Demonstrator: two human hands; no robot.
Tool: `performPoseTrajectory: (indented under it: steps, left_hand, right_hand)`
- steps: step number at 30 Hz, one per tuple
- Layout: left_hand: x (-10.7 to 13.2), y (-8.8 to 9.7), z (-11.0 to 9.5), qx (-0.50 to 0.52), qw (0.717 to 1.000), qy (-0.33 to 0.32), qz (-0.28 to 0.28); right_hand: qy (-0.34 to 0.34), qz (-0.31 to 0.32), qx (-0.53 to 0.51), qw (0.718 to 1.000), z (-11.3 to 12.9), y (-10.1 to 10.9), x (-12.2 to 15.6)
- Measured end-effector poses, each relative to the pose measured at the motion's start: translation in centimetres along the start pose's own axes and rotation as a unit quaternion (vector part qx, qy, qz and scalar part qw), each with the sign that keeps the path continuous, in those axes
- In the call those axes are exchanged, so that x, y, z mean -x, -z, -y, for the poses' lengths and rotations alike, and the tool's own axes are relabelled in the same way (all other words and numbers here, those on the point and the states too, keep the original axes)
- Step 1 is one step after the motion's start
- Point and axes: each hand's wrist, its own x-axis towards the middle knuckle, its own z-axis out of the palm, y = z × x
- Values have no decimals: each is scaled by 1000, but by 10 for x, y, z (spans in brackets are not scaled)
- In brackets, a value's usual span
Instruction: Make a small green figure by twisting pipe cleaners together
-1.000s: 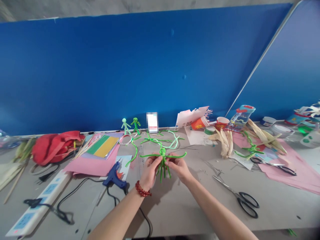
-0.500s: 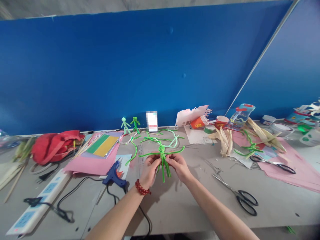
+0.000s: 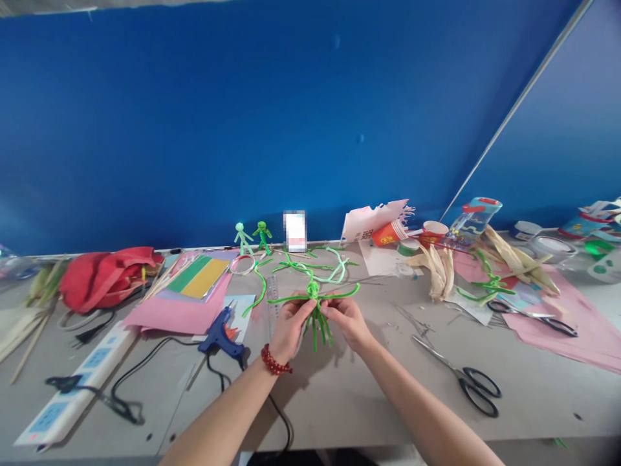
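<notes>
Between my hands is a green pipe-cleaner figure (image 3: 313,291) with a knotted round head, two long side strands and several strands hanging below. My left hand (image 3: 290,323), with a red bead bracelet (image 3: 275,360) at the wrist, pinches it from the left just under the head. My right hand (image 3: 347,320) grips it from the right at the same height. The fingertips hide the figure's middle. Behind it lie loose green pipe cleaners (image 3: 334,268). Two finished-looking pipe-cleaner figures, one pale green (image 3: 242,238) and one darker green (image 3: 262,237), stand against the blue wall.
A blue glue gun (image 3: 222,340) with its cord lies left, beside a power strip (image 3: 77,385) and pink paper (image 3: 179,314). Black-handled scissors (image 3: 478,388) lie right. A ruler (image 3: 272,301), a phone-like pixelated panel (image 3: 295,231), paper cups (image 3: 388,233) and dried husks (image 3: 439,272) are farther back.
My fingers have shifted slightly up and closer together on the green figure, and its lower strands now spread wider. The camera view has moved a little.
</notes>
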Motion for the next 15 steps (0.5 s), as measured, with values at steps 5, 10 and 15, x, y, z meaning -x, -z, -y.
performPoseTrajectory:
  steps: [5, 10, 15]
  left_hand:
    - [0, 2, 0, 17, 1000, 7, 11]
    - [-1, 3, -1, 1, 999, -9, 31]
    - [1, 0, -3, 8, 999, -4, 45]
  right_hand:
    - [-5, 13, 3, 1000, -1, 2, 0]
    - [-4, 29, -14, 999, -2, 3, 1]
    - [-8, 49, -28, 998, -2, 3, 1]
